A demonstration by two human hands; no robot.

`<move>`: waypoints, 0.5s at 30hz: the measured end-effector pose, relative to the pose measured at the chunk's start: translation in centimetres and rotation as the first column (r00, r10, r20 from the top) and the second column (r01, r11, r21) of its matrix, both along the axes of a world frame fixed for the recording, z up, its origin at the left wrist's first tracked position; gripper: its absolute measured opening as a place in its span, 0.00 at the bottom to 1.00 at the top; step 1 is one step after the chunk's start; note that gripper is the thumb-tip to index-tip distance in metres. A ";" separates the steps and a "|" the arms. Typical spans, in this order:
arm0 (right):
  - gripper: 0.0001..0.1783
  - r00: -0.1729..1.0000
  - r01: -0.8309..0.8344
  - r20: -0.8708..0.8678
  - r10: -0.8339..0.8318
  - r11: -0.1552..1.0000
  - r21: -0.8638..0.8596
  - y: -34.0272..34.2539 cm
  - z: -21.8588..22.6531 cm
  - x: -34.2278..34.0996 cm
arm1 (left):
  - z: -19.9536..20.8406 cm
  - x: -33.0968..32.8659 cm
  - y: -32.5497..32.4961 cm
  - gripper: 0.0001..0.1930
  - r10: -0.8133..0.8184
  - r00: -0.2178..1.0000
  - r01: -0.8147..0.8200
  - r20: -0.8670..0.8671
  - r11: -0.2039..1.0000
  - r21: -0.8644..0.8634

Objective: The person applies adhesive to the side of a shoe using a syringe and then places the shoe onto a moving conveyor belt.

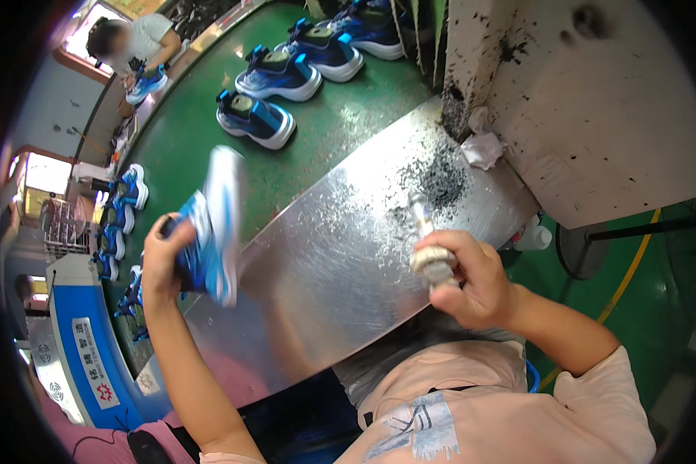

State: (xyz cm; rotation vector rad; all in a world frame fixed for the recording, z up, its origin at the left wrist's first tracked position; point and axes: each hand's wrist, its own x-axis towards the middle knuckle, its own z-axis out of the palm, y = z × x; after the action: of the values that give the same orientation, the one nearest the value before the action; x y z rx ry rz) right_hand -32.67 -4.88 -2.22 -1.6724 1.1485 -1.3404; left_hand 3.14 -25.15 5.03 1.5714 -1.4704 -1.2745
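In my left hand (166,259) is a blue and white sneaker (218,224), tilted up with its white sole facing right; the shoe is a little blurred. My fingers wrap its dark heel end above the metal tabletop (317,286). My right hand (478,284) grips a short hand tool (435,264) with a pale, ribbed body and a narrow metal tip. That tip points away from me over a patch of black crumbs (441,182) on the metal. Tool and shoe are apart.
Several matching sneakers (280,76) stand on the green belt (185,116) beyond the metal top, with more (124,209) at the left. A stained pale panel (595,100) rises at the right, crumpled white paper (483,149) by its foot. A co-worker (139,46) handles a shoe at far left.
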 end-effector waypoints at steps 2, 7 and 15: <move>0.26 0.989 0.061 -0.128 -0.069 0.996 -0.067 -0.8 -2.0 -1.1 | -1.5 0.4 -4.3 0.28 0.200 0.939 -0.141 0.280 0.966 -0.216; 0.25 0.909 0.019 -0.401 -0.112 0.973 -0.229 -1.2 -3.8 -1.8 | -3.7 -6.1 -10.4 0.29 0.417 0.463 -0.116 0.782 0.903 -0.413; 0.25 0.885 -0.011 -0.455 -0.102 0.971 -0.239 -1.8 -3.9 -1.2 | -7.2 -3.4 -10.7 0.20 0.395 0.901 -0.331 0.179 0.894 -0.302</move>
State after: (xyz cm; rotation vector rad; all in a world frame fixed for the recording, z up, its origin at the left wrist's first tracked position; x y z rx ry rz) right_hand -33.84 -6.70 -6.13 -2.2397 1.3404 -1.1684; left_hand -0.23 -35.88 -2.17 1.7551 -1.3323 -0.6626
